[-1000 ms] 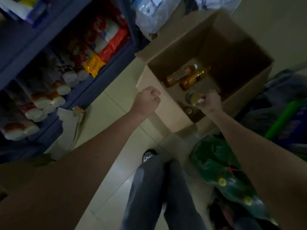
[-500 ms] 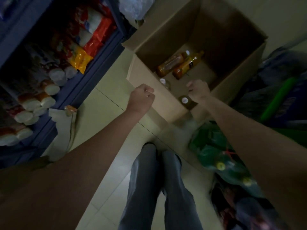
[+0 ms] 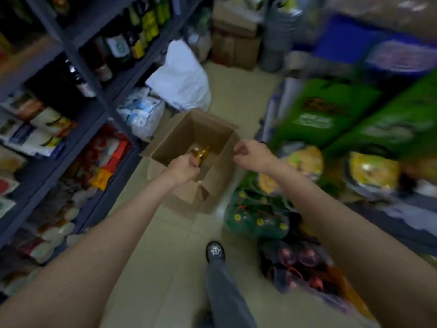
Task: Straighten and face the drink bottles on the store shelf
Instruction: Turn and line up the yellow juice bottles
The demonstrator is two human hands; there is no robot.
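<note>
Bottle apparently gripped in left hand over box; right hand loosely curled, holding nothing.

A cardboard box sits open on the floor in the aisle, just ahead of the person's shoe. Shelves of bottles and packets run along the left; sacks and bagged goods are stacked on the right. A bottle shows inside the box — the left hand over its near side, the right hand at its right wall
</note>
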